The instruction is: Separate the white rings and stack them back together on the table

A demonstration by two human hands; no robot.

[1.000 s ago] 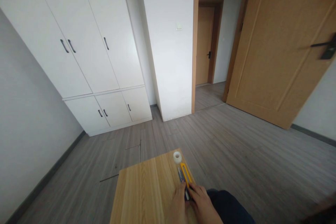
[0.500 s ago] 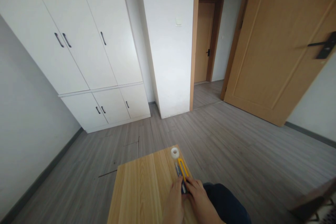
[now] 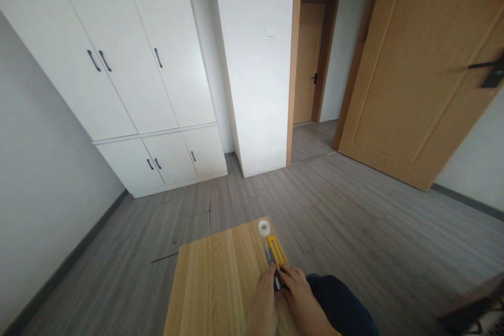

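Observation:
On the right edge of a wooden tabletop (image 3: 212,278), a yellow utility knife (image 3: 276,250) lies beside a slim dark tool (image 3: 269,254) with a silvery upper end, whose kind I cannot make out. My left hand (image 3: 264,294) has its fingers closed against the left side of the dark tool. From the other side, my right hand (image 3: 297,287) presses its bent fingers around the lower end of the yellow utility knife. The lower ends of both tools are partly hidden by my fingers. Just beyond them, a white tape roll (image 3: 263,228) lies flat near the far corner.
My dark-clothed knee (image 3: 340,302) is right of the tabletop. Grey plank floor (image 3: 346,210) stretches out ahead. A white cabinet (image 3: 165,89) stands at the left, and a wooden door (image 3: 405,73) hangs ajar at the right beside a doorway.
The view has shifted slightly, moving everything a little to the right in the picture. My hands and both tools keep nearly the same positions on the tabletop.

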